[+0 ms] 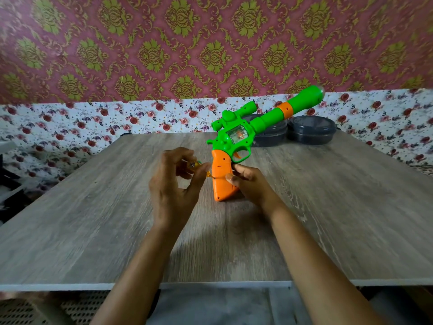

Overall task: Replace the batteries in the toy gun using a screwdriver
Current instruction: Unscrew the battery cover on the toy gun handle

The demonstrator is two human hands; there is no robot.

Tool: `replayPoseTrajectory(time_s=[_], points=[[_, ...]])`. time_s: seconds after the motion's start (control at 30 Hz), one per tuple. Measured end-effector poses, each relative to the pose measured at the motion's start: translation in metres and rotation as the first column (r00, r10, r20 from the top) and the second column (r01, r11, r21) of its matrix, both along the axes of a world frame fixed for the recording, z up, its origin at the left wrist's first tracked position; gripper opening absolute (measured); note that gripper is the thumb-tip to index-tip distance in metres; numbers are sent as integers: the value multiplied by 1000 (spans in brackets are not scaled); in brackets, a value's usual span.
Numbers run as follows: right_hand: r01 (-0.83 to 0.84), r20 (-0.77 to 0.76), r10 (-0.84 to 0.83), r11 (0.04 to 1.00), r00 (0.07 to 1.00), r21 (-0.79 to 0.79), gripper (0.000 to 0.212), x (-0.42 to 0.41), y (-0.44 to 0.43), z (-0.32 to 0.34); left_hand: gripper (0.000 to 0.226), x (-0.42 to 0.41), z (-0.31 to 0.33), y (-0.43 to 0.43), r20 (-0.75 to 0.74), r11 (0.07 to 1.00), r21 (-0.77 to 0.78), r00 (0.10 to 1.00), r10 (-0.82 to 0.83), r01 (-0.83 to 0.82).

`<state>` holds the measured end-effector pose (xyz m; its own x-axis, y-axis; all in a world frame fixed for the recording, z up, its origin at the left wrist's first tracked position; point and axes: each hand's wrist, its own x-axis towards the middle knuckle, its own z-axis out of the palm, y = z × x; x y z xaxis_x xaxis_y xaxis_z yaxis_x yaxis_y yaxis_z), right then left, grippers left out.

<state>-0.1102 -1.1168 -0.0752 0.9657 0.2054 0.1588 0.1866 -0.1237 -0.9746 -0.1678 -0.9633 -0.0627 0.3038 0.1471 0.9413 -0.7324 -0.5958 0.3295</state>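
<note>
A green toy gun [248, 127] with an orange grip stands on its grip's butt on the wooden table [93, 219], barrel pointing up and to the right. My right hand [250, 181] grips the orange grip from the right side. My left hand [175, 184] pinches a small screwdriver [199, 166] with a clear yellow handle. Its tip touches the left face of the grip, about halfway down. The handle is largely hidden by my fingers.
Two dark round lidded containers [311, 130] sit at the table's back right, behind the gun's barrel. A floral cloth [70, 127] covers the surface behind the table. The table's near edge runs across the lower part of the view.
</note>
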Motion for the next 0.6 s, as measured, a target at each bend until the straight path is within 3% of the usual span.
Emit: replayPoseTrajectory(time_s=[0.2,0.33,0.6], points=[[7,0,-7,1000,1000,-21,31,2,0,-2,14,1,0,2,24,996,91,999,-23,20],[-3,3,3,999,1000,-33,34,1,-1,-3,31,-2,1,-1,-1,991,134,1000,-19,19],[-7,13,7,1000,1000,-16,27,6,0,-5,18,3,-1,3,38,998,68,999,1,-3]])
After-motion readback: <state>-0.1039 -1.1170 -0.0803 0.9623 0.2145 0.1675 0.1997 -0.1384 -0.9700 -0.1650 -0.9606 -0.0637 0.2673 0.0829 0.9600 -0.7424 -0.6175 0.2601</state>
